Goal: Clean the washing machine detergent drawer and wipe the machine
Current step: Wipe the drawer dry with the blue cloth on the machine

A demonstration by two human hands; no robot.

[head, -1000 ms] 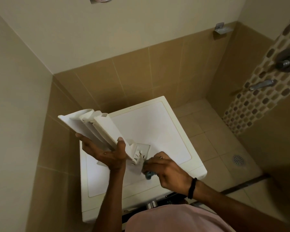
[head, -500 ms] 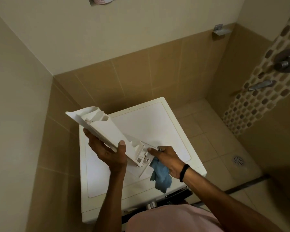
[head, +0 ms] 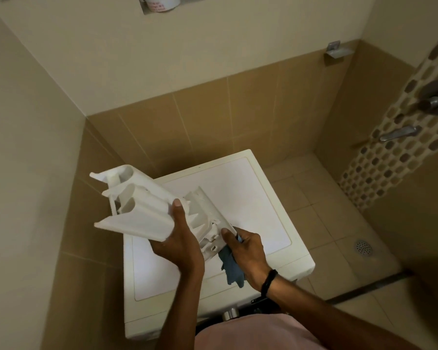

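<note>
The left hand [head: 180, 246] is gripping the long white plastic detergent drawer [head: 142, 210] near its middle, with the thumb lying over the upper edge and the fingers curling underneath. That is where I am seeing the risk. Most of the drawer is sticking out toward the left middle of the frame, so a damp or soapy surface could be letting it twist out of that one-handed hold. It would be dropping onto the flat white top of the washing machine [head: 250, 198] just below, or onto the tiles.

The right hand [head: 245, 251] is pinching a crumpled blue cloth [head: 232, 270] and pressing its thumb on the drawer's ribbed near end. Hard rubbing there could be bending the thin clips, or the cloth could be snagging on them.

The left forearm is rising from the bottom centre, with the palm turned up and cradling the drawer. The right forearm is coming in from the lower right, a black wristband [head: 269, 281] at the wrist, and the cloth is hanging below the palm.

The drawer is hanging in the air over the machine at centre-left. Further out, a round floor drain [head: 363, 247] is sitting at the right edge.
</note>
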